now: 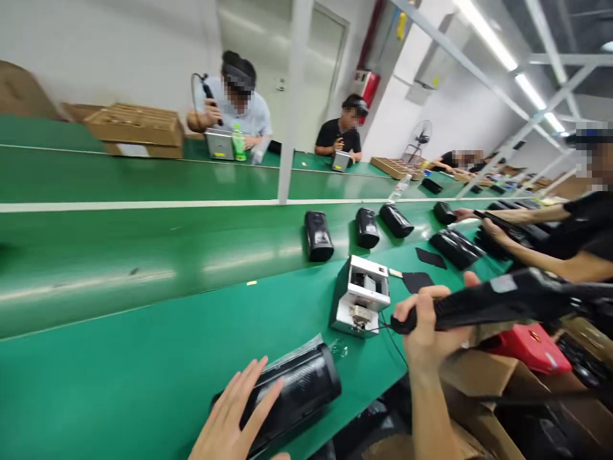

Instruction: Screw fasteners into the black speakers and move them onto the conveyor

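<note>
My left hand (pixel 234 415) lies flat, fingers spread, on a black cylindrical speaker (pixel 299 386) wrapped in clear film, lying on its side at the near edge of the green bench (pixel 143 358). My right hand (pixel 431 322) is closed round the handle of a black power screwdriver (pixel 498 300), held above the bench edge. A white metal fixture (pixel 360 296) stands just left of that hand, with a thin black cable running from it.
Several black speakers (pixel 318 235) lie on the green conveyor (pixel 143 255). A person's arms (pixel 536 243) at the right handle black parts. Across the line other people sit with fixtures, a green bottle (pixel 238 142) and cardboard trays (pixel 136 124). A red box (pixel 529 345) sits in cartons below right.
</note>
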`<action>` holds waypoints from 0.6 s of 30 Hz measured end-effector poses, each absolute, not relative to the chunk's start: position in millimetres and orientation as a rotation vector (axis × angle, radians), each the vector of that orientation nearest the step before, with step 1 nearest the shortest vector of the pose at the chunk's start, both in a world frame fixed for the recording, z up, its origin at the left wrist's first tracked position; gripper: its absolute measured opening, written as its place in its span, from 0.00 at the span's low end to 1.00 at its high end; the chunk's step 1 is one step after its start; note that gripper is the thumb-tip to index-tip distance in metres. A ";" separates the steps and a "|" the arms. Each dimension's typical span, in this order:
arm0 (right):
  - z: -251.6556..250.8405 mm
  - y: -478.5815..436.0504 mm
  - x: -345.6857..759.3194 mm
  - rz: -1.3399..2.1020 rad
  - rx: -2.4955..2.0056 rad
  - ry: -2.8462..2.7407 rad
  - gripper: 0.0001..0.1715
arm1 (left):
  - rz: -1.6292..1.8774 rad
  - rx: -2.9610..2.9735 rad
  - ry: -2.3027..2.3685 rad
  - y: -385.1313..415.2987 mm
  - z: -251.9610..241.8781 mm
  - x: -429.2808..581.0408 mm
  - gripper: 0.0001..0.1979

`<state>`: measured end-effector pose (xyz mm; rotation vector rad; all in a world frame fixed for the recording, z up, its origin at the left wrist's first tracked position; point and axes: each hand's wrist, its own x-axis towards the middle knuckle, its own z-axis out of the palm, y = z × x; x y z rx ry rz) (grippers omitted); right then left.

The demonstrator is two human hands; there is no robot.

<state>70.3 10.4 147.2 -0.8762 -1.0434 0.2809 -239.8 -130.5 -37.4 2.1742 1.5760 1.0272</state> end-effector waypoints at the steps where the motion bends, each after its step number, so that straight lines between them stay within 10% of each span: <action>1: 143.7 15.4 74.3 0.270 -0.880 -1.055 0.33 | 0.925 2.288 1.554 -119.2 -33.7 -232.7 0.48; 5: 130.0 30.4 79.8 0.278 -0.856 -1.085 0.30 | 0.463 2.457 1.521 -92.1 -24.8 -222.4 0.50; 18: 102.9 24.9 73.1 0.479 -0.969 -1.182 0.23 | 0.569 2.643 1.634 -87.8 -16.5 -227.2 0.35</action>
